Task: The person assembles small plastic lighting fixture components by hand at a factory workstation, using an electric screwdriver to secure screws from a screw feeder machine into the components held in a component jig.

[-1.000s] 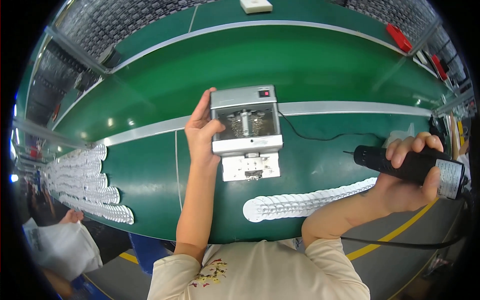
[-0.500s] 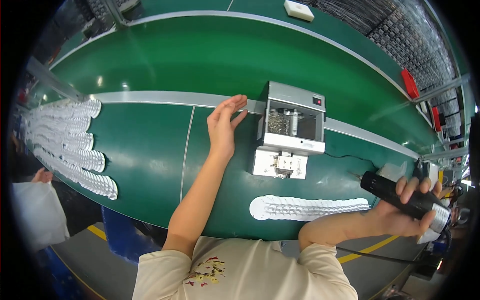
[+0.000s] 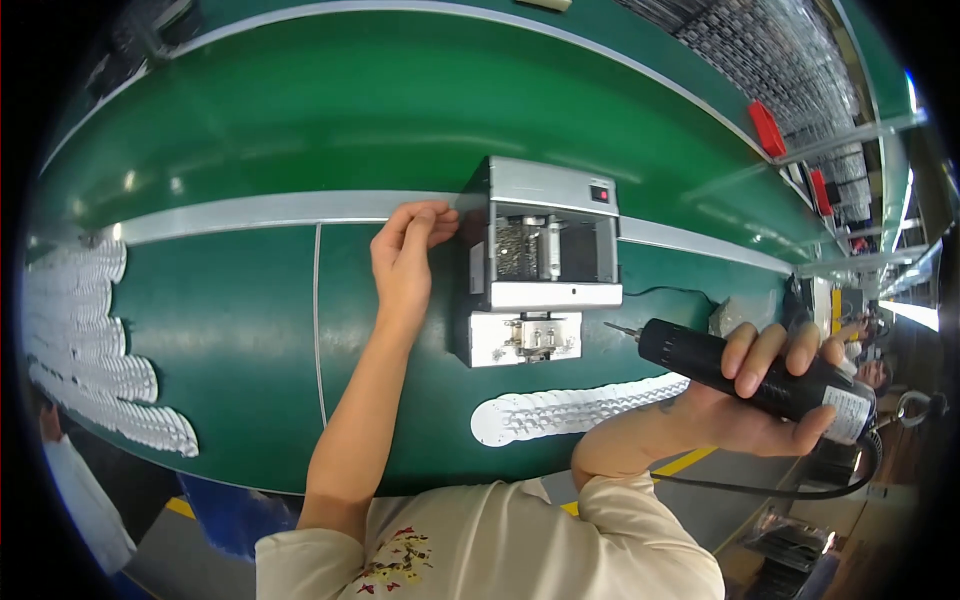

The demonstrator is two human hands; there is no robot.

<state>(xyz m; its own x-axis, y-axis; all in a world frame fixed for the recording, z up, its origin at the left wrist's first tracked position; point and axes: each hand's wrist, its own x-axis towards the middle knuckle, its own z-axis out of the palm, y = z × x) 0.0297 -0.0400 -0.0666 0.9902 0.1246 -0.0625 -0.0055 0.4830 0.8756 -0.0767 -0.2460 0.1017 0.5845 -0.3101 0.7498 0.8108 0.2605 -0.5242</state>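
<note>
My right hand is wrapped round a black electric screwdriver, held over the right side of the bench with its thin bit pointing left. Left of the bit stands a grey metal screw feeder, its open window showing many small screws. By the feeder's left side is my left hand, fingers curled loosely inward and nothing visible in them; whether the fingertips touch the feeder I cannot tell. Nearer my body, an overlapping row of white round discs lies on the bench, its right end hidden by my right hand and the screwdriver.
Further rows of overlapping white discs spread over the left of the green bench. A dark cable runs from the feeder to a clear plastic bag. Red bins sit on the upper shelf. Another person's sleeve shows lower left.
The screwdriver has moved left toward the feeder in my right hand. My left hand's fingers have curled inward beside the feeder. The whole view has shifted a little.
</note>
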